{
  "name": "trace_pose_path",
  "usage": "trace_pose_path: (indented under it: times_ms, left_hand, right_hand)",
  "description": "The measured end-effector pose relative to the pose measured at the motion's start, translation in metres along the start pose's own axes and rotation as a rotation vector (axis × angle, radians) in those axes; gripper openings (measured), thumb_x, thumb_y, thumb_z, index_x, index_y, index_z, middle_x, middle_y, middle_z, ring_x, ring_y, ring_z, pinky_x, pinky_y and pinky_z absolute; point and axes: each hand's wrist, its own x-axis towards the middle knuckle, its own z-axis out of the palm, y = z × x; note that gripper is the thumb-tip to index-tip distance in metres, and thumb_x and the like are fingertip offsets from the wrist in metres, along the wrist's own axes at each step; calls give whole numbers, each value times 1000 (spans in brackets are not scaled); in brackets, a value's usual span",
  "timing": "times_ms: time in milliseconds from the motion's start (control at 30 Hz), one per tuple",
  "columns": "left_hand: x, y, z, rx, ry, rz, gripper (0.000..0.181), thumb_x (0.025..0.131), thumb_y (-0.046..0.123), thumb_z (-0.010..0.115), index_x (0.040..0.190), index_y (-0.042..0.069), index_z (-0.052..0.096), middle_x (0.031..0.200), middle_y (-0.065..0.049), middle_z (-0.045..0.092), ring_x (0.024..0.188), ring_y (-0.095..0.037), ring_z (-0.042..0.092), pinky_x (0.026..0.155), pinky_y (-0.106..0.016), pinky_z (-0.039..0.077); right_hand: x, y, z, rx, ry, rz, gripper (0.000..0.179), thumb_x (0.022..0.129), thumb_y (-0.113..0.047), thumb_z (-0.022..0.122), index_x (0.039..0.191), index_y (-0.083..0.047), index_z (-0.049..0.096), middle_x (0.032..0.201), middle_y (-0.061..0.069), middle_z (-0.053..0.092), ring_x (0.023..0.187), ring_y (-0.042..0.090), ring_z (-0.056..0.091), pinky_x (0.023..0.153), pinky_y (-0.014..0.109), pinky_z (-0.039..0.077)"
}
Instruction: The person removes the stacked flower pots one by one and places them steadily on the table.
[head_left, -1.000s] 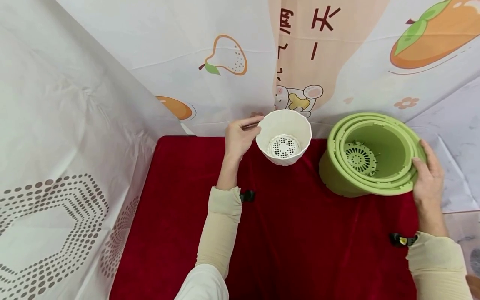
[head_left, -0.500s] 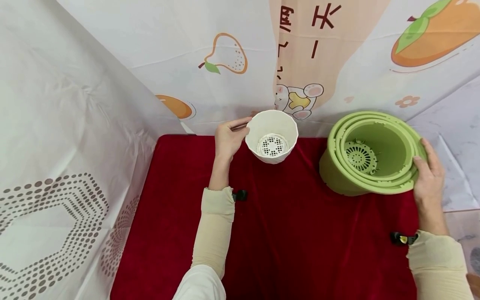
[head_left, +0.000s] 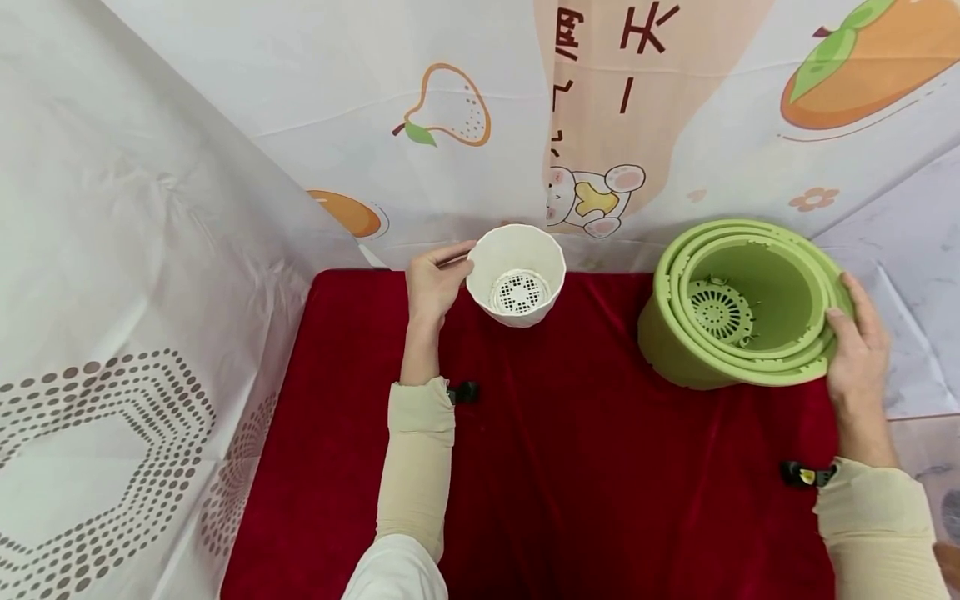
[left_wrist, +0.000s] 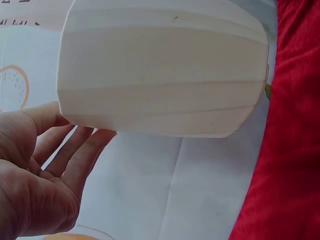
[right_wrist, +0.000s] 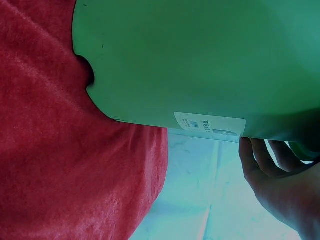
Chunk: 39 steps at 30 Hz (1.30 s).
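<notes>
In the head view my left hand [head_left: 433, 287] pinches the rim of a small white plastic flower pot [head_left: 517, 250] at its left side. The mouth of this pot tips toward me, showing a perforated base inside. Faceted outer walls of the white pot [left_wrist: 165, 65] fill the upper left wrist view, with fingers below the rim. At the right, my right hand [head_left: 858, 354] grips the rim of several nested green flower pots [head_left: 675, 354], thumb over the edge. The right wrist view shows the outermost green pot [right_wrist: 190, 55] with a white label [right_wrist: 210, 124] and a notched base.
A red velvet cloth [head_left: 570, 467] covers the table under both hands. Behind it hangs a white curtain [head_left: 315, 75] printed with fruit and characters. Another patterned white sheet [head_left: 112, 275] closes off the left side.
My left hand has moved steadily to the left with the white flower pot, widening the space between it and the green pots. The right hand stays on the green rim, nearly still.
</notes>
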Motion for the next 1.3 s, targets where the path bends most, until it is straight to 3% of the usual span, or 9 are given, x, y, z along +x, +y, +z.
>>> trace_pose_path:
  times_ms: [367,633,933,1100,1300]
  left_hand:
    - [2,-10,-16,25,48,-22,28,84,-4,67,108,5,78,109,-15,73,97,-23,72,73,-31,59]
    - [4,-21,-30,61,100,-56,28,83,-2,68,107,8,79,105,-13,74,92,-16,72,73,-30,59]
    - [7,-25,-45,130,139,-69,29,84,1,69,109,11,79,104,-10,75,88,-13,71,74,-30,59]
    - [9,-29,-52,176,166,-86,29,85,3,70,109,15,79,105,-9,75,85,-11,69,72,-29,58]
    - [11,-38,-65,173,207,-120,29,86,1,70,110,14,79,106,-13,74,82,-12,68,69,-24,57]
  right_hand:
    - [-3,2,1,63,2,3,45,101,-6,49,145,-17,53,151,-1,46,138,9,40,110,11,25]
    - [-2,5,1,141,1,6,45,101,-4,49,144,-15,54,152,2,46,139,11,39,110,12,26]
    - [-1,0,-1,-57,-10,8,47,102,-11,46,147,-22,49,154,-3,43,140,7,37,110,10,23]
    - [-1,-1,-2,-79,-13,-4,47,103,-11,45,148,-21,48,154,-3,43,139,6,37,110,10,23]
    - [1,1,-2,-32,-24,-15,46,103,-11,46,148,-21,49,153,-4,44,139,7,38,110,10,23]
